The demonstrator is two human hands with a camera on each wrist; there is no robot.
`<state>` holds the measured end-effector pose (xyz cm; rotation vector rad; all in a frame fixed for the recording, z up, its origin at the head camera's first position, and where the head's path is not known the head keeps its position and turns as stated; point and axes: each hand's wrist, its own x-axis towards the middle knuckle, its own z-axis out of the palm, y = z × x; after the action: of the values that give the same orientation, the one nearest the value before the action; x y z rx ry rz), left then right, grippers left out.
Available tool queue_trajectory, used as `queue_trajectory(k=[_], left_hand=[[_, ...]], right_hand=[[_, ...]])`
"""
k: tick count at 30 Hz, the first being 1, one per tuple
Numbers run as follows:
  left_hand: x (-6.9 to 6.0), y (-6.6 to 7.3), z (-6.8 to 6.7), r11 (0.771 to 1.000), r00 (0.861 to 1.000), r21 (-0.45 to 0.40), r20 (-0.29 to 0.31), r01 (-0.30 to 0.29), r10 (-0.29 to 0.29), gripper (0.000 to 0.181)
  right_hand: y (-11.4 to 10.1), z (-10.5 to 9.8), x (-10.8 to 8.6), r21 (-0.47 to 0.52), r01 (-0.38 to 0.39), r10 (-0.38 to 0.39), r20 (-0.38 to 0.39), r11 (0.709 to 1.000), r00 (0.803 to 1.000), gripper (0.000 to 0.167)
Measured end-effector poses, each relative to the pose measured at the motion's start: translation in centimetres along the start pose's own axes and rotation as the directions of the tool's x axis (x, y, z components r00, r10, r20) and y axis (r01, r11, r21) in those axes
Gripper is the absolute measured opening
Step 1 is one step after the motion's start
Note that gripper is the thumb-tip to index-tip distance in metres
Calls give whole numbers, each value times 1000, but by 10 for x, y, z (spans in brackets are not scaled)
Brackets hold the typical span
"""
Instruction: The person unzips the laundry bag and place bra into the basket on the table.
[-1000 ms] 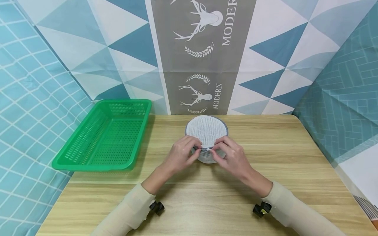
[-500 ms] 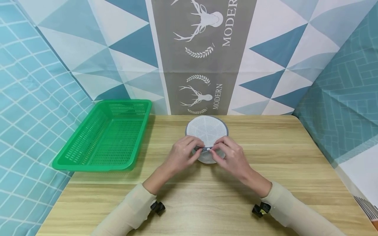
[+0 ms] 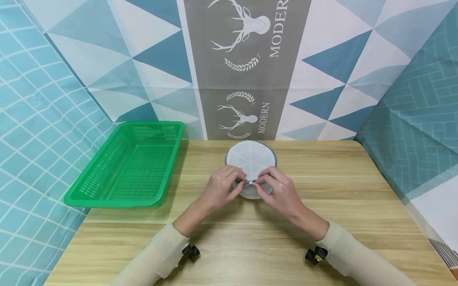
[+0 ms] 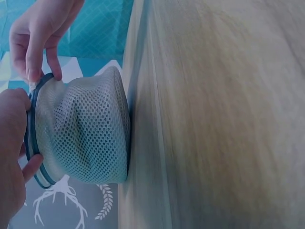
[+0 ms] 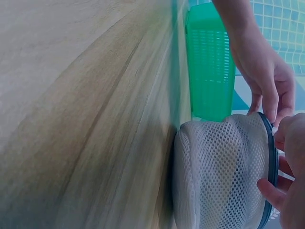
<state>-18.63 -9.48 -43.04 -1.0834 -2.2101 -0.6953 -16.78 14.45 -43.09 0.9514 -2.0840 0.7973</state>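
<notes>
A round white mesh laundry bag [image 3: 250, 159] with a grey-blue rim stands upright on the wooden table. Its side wall shows soft folds in the left wrist view. At the near edge of its top, my left hand [image 3: 222, 183] pinches the rim between thumb and fingers. Close beside it, my right hand [image 3: 280, 190] pinches the rim at a small white zipper pull [image 3: 251, 182]. Both sets of fingertips nearly meet there. The right wrist view shows the dark zipper band [image 5: 271, 162] running round the top. What the bag holds inside cannot be made out.
A green plastic basket [image 3: 164, 190] with slotted walls stands at the table's left. Patterned cloth [image 3: 236, 71] rises behind the table's back edge. Wood surface [image 3: 343, 190] extends to the right of the bag and in front of it.
My right hand has shifted very slightly left along the rim, with the white pull. The left hand and the bag hold their place.
</notes>
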Motion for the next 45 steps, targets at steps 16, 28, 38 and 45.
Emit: queue_trajectory(k=[16, 28, 38, 45], left_hand=[[-1, 0, 0, 1000, 1000, 13, -16, 8, -8, 14], [-1, 0, 0, 1000, 1000, 3, -4, 4, -4, 7], [-2, -4, 0, 1000, 1000, -4, -5, 0, 0, 7], [0, -2, 0, 1000, 1000, 10, -25, 3, -3, 14]], right_hand=[[1, 2, -1, -9, 3, -4, -12, 1000, 1000, 17], [-1, 1, -1, -11, -13, 13, 10, 1000, 1000, 16], [2, -3, -1, -8, -19, 19, 12, 1000, 1000, 15], [1, -2, -1, -15, -19, 20, 5, 1000, 1000, 16]])
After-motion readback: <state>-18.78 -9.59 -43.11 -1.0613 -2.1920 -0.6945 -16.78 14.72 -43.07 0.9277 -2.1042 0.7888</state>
